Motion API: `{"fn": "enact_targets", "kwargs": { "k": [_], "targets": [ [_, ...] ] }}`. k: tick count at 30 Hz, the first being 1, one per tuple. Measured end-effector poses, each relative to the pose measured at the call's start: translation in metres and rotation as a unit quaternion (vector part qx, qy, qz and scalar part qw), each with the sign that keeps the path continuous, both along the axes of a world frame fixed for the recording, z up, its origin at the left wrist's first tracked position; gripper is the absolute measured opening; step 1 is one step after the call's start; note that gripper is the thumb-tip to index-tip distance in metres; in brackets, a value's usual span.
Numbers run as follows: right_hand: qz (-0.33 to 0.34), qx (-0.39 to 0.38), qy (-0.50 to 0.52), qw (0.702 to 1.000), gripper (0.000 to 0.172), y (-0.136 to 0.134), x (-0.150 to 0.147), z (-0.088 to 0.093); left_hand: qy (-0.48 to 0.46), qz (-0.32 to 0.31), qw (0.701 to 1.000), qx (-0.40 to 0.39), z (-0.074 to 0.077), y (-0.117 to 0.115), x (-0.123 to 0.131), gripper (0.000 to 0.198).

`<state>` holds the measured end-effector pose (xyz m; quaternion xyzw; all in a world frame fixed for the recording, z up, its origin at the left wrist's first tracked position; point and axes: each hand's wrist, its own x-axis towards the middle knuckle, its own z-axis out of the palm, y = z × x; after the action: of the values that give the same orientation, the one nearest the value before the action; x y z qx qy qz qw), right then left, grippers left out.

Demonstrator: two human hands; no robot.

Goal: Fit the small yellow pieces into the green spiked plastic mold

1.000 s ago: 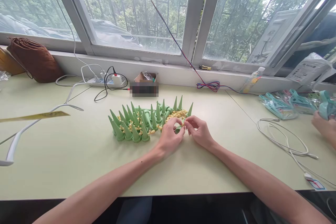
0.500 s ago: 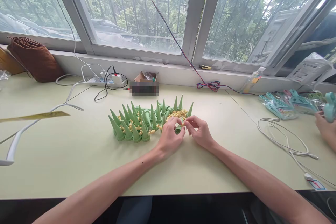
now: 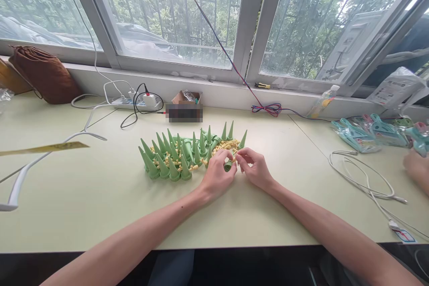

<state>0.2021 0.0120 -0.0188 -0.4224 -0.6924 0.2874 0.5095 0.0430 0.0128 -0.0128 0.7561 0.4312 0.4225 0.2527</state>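
Between my hands is a green plastic cone spike (image 3: 228, 166), its round open end turned toward me. My left hand (image 3: 218, 173) is closed around it, hiding most of its body. The fingertips of my right hand (image 3: 255, 167) pinch a small yellow plastic piece (image 3: 234, 159) at the rim of that spike. To the left, several green cone spikes (image 3: 163, 170) stand upright in a cluster, with small yellow pieces among them. A heap of yellow pieces (image 3: 228, 145) lies just behind my hands, beside more green spikes.
At the right edge, another person's hand (image 3: 415, 165) is beside bagged teal clips (image 3: 358, 136). White cables (image 3: 365, 183) lie in front of them. A power strip (image 3: 137, 103), small cardboard box (image 3: 177, 97), bottle (image 3: 323, 102) and brown drawstring bag (image 3: 43, 76) line the window side.
My hands and the spike stay almost in place. At the right edge, the other person's hand and the teal clip by it have shifted slightly, the clip now lower.
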Motion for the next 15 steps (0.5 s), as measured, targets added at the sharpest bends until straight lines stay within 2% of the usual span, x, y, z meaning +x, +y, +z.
{"fn": "enact_targets", "kwargs": {
  "k": [15],
  "targets": [
    [0.007,-0.019,0.011,1.0,0.027,0.0024,0.0007,-0.0038,0.004,-0.01,1.0,0.004,0.001,-0.0004,0.0,0.003]
  ]
}}
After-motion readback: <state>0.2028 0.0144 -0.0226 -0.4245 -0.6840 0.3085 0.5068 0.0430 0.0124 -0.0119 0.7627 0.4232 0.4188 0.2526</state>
